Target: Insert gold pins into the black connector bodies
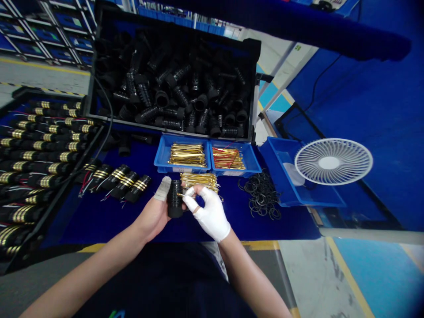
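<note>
Upright in my left hand (154, 216) is a black ribbed cylinder (175, 198); the thumb wears a grey cover and the fingers close round the far side. My right hand (210, 212), in a white glove with bare fingertips, pinches a thin brass-coloured strip (180, 194) against the cylinder's right side. How far the strip reaches round the cylinder I cannot tell. Just behind my right hand lies a loose bundle of gold strips (198, 179). To the left, several black cylinders with gold bands (121, 181) and thin wires rest on the blue mat.
Two blue trays (183, 169) hold gold strips, some with red wires. A large black crate (172, 129) of ribbed cylinders stands behind them. Black rings (263, 194) lie at right, beside a blue bin (281, 185) and a white fan (333, 161). Banded cylinders fill a rack (62, 194) at left.
</note>
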Demonstrator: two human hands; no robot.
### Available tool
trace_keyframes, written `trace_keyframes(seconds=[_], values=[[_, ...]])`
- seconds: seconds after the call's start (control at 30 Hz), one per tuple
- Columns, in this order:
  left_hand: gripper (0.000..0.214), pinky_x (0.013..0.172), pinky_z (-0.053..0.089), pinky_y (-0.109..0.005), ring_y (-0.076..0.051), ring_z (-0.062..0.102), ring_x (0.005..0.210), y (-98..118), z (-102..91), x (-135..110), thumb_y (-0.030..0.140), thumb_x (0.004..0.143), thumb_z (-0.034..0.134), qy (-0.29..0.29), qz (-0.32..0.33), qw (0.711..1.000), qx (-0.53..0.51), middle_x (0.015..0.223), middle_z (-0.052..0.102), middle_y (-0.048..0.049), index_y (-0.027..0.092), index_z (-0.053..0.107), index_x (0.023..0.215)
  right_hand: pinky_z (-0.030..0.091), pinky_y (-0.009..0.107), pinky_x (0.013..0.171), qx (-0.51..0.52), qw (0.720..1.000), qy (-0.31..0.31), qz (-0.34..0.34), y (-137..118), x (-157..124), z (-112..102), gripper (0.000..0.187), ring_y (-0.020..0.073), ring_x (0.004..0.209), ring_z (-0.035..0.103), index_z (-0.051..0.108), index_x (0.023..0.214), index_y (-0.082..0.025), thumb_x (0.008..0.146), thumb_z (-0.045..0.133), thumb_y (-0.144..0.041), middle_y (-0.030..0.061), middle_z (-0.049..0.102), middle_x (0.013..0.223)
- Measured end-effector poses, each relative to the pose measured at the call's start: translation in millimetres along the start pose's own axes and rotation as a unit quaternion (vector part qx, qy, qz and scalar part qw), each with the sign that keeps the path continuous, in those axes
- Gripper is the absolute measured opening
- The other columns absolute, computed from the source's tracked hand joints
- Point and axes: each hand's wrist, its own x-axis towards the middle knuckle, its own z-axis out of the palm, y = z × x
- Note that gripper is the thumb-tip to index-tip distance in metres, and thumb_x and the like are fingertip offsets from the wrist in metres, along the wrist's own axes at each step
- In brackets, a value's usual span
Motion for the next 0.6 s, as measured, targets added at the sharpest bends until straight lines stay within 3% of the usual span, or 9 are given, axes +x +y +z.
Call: trace_keyframes(seconds=[0.13,0.2,0.3,0.37,0.5,0.6], values=[[0.065,0.086,0.054,-0.036,-0.025,0.069,0.095,-5,0.6,0,0.071,0.088,0.055,-0.003,0.013,0.999,0.029,0.105,0.074,-0.0104,0.019,0.067,0.126,0.047,0.029,0.075,-0.045,0.999,0.026,-0.008,5,0,3,0.016,0.0163,0.072,0.061,0.057,0.077,-0.022,0.092,0.058,-0.029,-0.0018,0.063,0.074],[0.060,0.087,0.053,-0.036,-0.026,0.068,0.099,-7,-1.3,0,0.068,0.088,0.058,0.006,0.044,0.997,0.068,0.110,0.073,-0.0107,0.020,0.067,0.123,0.047,0.029,0.075,-0.051,0.998,0.027,-0.012,6,-1,3,0.016,0.0165,0.072,0.060,0.056,0.078,-0.022,0.091,0.059,-0.031,-0.0017,0.061,0.075],[0.042,0.085,0.050,-0.029,-0.022,0.064,0.098,-9,-3.2,0,0.045,0.079,0.081,0.034,0.140,0.972,0.185,0.109,0.070,-0.0054,0.022,0.069,0.111,0.046,0.028,0.073,-0.008,1.000,0.011,-0.015,4,-2,2,0.017,0.0163,0.070,0.057,0.052,0.074,-0.023,0.088,0.060,-0.028,-0.0023,0.058,0.073],[0.042,0.078,0.049,-0.025,-0.019,0.062,0.092,-10,-1.9,-1,0.030,0.069,0.089,0.037,0.178,0.957,0.226,0.104,0.068,-0.0024,0.023,0.069,0.104,0.046,0.027,0.071,0.031,0.999,0.002,-0.006,1,-5,1,0.018,0.0160,0.070,0.056,0.051,0.071,-0.022,0.085,0.061,-0.026,-0.0028,0.057,0.071],[0.039,0.064,0.048,-0.022,-0.012,0.056,0.068,-6,0.6,-3,0.032,0.072,0.088,-0.009,0.120,0.984,0.128,0.082,0.064,0.0008,0.022,0.067,0.102,0.048,0.029,0.073,0.041,0.999,0.032,0.005,-2,-20,-4,0.011,0.0152,0.068,0.059,0.060,0.082,-0.022,0.092,0.059,-0.027,-0.0020,0.062,0.075],[0.037,0.076,0.057,-0.030,-0.012,0.058,0.069,7,-5.7,-4,0.042,0.078,0.083,0.000,0.049,0.998,0.033,0.074,0.061,0.0010,0.020,0.068,0.104,0.051,0.031,0.070,0.071,0.992,0.101,-0.023,7,-37,-17,0.014,0.0114,0.058,0.058,0.064,0.106,-0.025,0.098,0.053,-0.026,0.0012,0.068,0.096]])
